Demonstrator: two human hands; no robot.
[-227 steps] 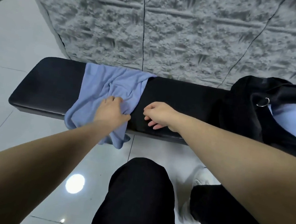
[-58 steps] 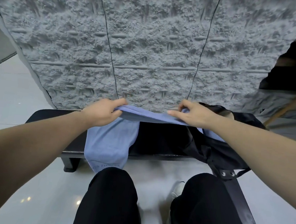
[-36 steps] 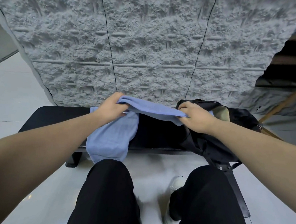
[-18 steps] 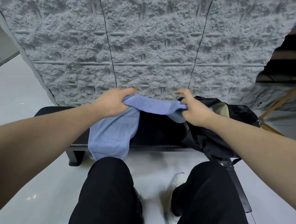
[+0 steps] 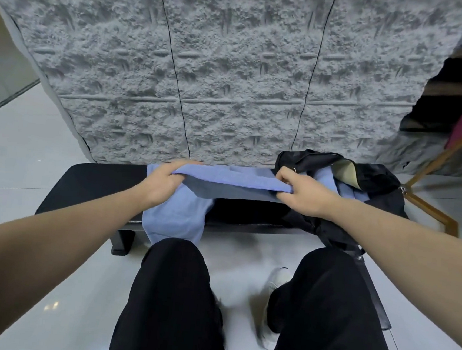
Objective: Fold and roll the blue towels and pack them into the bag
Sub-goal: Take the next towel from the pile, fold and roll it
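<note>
Bag [image 5: 375, 188] (open), blue towel [image 5: 347, 186] inside

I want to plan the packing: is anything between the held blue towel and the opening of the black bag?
Nothing visible blocks it. The blue towel ends at the right hand, beside the black bag, whose open mouth already holds blue cloth.

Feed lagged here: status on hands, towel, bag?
Left hand and right hand grip the blue towel, stretched above the bench. Bag open, right. Nothing blocking.
</note>
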